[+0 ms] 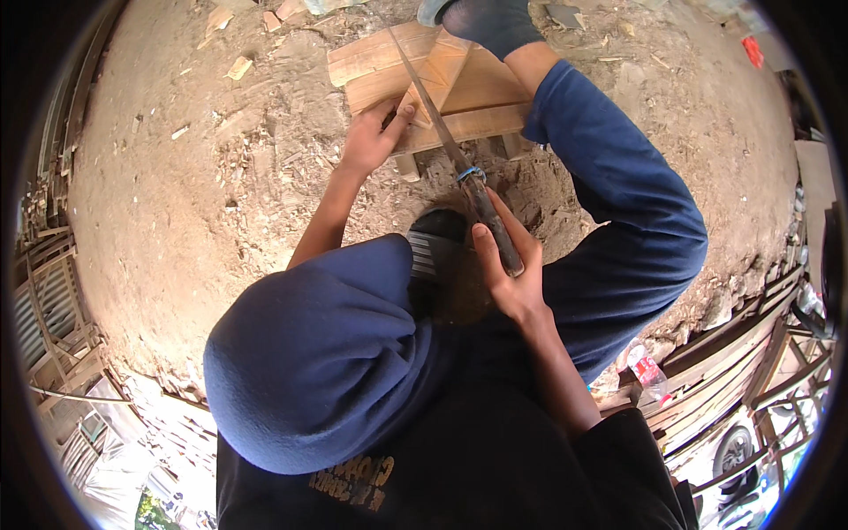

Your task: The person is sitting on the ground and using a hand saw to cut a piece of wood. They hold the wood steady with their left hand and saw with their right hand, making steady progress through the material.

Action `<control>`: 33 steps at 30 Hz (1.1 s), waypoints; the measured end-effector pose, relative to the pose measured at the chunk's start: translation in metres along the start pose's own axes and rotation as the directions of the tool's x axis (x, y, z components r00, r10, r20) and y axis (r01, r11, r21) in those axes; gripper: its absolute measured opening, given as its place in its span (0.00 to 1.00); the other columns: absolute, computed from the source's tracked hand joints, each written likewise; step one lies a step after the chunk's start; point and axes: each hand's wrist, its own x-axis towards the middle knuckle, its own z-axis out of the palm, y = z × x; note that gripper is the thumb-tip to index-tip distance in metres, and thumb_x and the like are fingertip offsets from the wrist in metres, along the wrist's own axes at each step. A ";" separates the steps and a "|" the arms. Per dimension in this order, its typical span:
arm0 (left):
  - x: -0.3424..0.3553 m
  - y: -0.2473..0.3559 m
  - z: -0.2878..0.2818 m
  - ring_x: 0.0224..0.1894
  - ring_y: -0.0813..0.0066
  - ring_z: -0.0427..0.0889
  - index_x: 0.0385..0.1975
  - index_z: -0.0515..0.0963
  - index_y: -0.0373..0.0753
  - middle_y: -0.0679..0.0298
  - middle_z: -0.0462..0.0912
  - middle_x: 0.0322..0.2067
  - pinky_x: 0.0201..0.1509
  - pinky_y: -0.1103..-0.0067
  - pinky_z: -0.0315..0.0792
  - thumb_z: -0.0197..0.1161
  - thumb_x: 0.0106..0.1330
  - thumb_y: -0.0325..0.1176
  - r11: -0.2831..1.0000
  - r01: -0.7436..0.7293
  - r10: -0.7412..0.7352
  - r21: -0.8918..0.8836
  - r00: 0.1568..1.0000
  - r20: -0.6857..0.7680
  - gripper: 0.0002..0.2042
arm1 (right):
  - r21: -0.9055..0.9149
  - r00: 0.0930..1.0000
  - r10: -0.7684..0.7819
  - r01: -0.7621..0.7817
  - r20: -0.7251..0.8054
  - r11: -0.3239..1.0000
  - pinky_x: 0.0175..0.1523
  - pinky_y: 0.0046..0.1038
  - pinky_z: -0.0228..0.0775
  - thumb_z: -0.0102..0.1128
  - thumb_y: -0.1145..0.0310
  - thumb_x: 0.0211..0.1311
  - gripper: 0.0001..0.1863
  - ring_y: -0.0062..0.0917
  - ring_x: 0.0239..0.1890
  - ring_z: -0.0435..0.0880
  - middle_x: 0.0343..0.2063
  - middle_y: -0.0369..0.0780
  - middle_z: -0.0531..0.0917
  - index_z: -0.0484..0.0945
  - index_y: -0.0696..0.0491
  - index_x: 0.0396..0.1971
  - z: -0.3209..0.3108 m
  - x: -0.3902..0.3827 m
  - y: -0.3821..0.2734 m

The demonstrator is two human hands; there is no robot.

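My right hand (512, 261) is wrapped round the straight dark handle of a long-bladed tool (428, 102). Blue cord binds the handle where the narrow, tapering blade begins; whether its edge has teeth, I cannot tell. The blade points away from me, across a lighter wooden board (449, 66) that lies slantwise on a low plank bench (490, 122). On the left of the blade, my left hand (375, 137) grips the near end of that board, thumb on top and fingers partly hidden. My dark-shod right foot (495, 25) rests at the bench's far right.
Bare earth (194, 221) strewn with wood chips surrounds the bench. My other shoe (433, 247) is close in front of me, below the handle. A plastic bottle (647, 371) and stacked timber (724, 380) lie at the right; a wooden frame (53, 300) stands at far left.
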 end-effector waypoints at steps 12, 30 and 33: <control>0.000 0.003 -0.001 0.48 0.50 0.83 0.54 0.77 0.37 0.47 0.84 0.43 0.53 0.65 0.73 0.49 0.75 0.49 0.990 0.000 -0.005 0.143 0.999 0.037 0.22 | -0.060 0.998 0.026 -0.022 0.062 0.998 0.52 0.28 0.74 0.59 0.67 0.68 0.28 0.30 0.45 0.86 0.42 0.54 0.86 0.68 0.68 0.62 -0.018 -0.022 -0.014; 0.001 0.004 0.003 0.47 0.44 0.81 0.51 0.78 0.38 0.46 0.83 0.44 0.52 0.60 0.72 0.45 0.75 0.50 0.994 0.022 -0.023 0.108 1.000 0.005 0.23 | -0.096 0.999 0.007 -0.003 0.040 0.995 0.42 0.28 0.77 0.59 0.68 0.66 0.27 0.32 0.37 0.89 0.32 0.54 0.86 0.69 0.66 0.61 -0.011 -0.022 -0.011; 0.001 0.002 0.001 0.47 0.44 0.80 0.51 0.78 0.37 0.46 0.82 0.44 0.52 0.60 0.71 0.44 0.76 0.50 0.992 -0.010 0.012 0.126 1.000 -0.019 0.24 | -0.063 0.999 0.014 -0.011 0.047 0.998 0.44 0.30 0.77 0.59 0.68 0.66 0.27 0.33 0.39 0.89 0.33 0.55 0.85 0.69 0.66 0.61 0.003 0.004 -0.014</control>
